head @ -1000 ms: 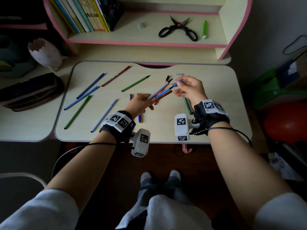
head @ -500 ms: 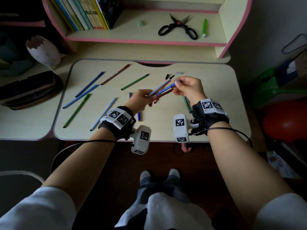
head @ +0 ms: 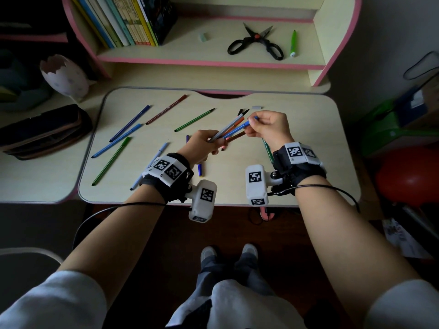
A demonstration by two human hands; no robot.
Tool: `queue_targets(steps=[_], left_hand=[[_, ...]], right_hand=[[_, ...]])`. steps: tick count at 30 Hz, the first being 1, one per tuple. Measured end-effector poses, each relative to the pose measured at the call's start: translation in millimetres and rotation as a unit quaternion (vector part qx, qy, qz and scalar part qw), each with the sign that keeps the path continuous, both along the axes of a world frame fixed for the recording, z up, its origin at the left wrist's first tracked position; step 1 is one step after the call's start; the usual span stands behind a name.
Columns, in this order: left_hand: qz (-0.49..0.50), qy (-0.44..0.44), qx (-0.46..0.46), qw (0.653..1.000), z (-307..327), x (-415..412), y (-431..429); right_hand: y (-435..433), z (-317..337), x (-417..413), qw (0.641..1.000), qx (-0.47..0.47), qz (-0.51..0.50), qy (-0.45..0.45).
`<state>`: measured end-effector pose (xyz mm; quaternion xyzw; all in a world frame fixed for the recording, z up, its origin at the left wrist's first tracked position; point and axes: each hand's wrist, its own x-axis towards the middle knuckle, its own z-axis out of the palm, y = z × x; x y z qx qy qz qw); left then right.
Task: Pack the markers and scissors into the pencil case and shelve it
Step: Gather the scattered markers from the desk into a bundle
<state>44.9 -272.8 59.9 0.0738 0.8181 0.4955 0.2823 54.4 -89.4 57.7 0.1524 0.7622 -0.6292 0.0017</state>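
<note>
My left hand [head: 203, 146] grips a bundle of markers [head: 231, 129] above the middle of the desk [head: 304, 129]. My right hand [head: 269, 128] pinches the upper end of a blue marker [head: 240, 128] in that bundle. Several loose markers lie on the desk's left half, among them a green one [head: 111, 160] and a blue one [head: 116, 144]. A green pencil [head: 268, 150] lies under my right wrist. The black scissors [head: 255, 42] rest open on the shelf [head: 190, 60]. The dark pencil case [head: 42, 132] lies open on the side table at left.
Books [head: 133, 19] stand at the shelf's left end. A green pen [head: 293, 43] and a small eraser [head: 202, 36] lie on the shelf. An eggshell-shaped pot [head: 63, 76] stands left of the desk. A small grey eraser [head: 257, 107] lies near the desk's back edge.
My right hand has pushed the blue marker further into the bundle held by my left hand. Both hands stay close together over the desk.
</note>
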Motion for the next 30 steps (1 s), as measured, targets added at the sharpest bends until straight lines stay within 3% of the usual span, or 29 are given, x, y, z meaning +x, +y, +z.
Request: queue_targets(steps=[8,19,25,30], left_hand=[[-0.032,0.008,-0.041,0.999,-4.3,-11.9,-8.4],[-0.037,-0.003,-0.013,0.999,-15.3,-31.6,-17.7],[0.017,-0.002,0.000,1.000,-26.1,-56.7,-7.9],[0.028,-0.020,-0.010,0.999,-41.5,-78.1,6.8]], right_hand=[[-6.4,-6.5,-3.2,1.000,-0.011,-0.005,-0.021],[-8.6,-6.6,-22.1,0.998,0.031,-0.032,-0.053],[9.5,-17.1,-43.9,0.994,0.019,-0.074,-0.076],[35.5,-36.7,-70.1,0.988,0.073,-0.103,-0.084]])
